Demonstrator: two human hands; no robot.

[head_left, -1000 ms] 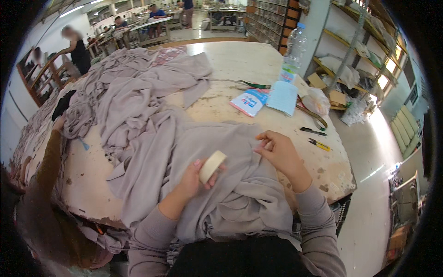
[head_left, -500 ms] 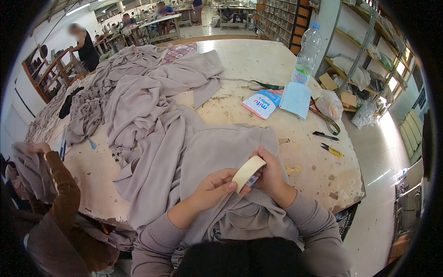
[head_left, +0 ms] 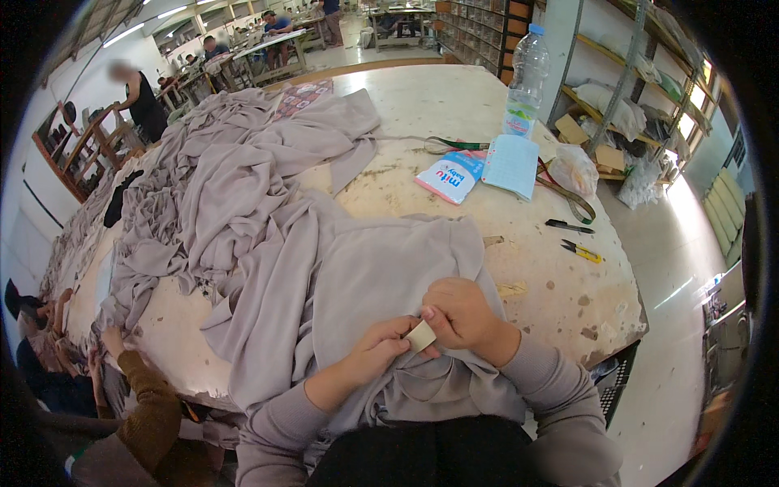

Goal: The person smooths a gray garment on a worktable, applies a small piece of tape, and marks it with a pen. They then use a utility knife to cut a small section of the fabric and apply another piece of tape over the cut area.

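Note:
A cream roll of masking tape [head_left: 420,337] sits between my two hands, most of it hidden behind my fingers. My left hand [head_left: 381,349] is closed on its near left side, thumb on top. At the tape's upper edge, my right hand [head_left: 464,318] is curled into a fist, its thumb pressed against the tape. Beneath both hands spreads grey-beige fabric [head_left: 389,268], smooth in front of me and bunched near my body. More of this cloth lies heaped [head_left: 235,174] to the left and farther up the table.
Right of the fabric, the worn table [head_left: 560,312] bears a black pen [head_left: 570,226], yellow thread snips [head_left: 581,251], a notebook [head_left: 510,166], a blue-white packet [head_left: 451,176], a tape measure [head_left: 580,207] and a water bottle [head_left: 525,85]. A co-worker's brown sleeve [head_left: 152,406] is at the left.
The tape roll has turned and is now mostly covered. My right hand has moved over it and curled into a fist. At the left, the co-worker's arm has shifted, reaching onto the table.

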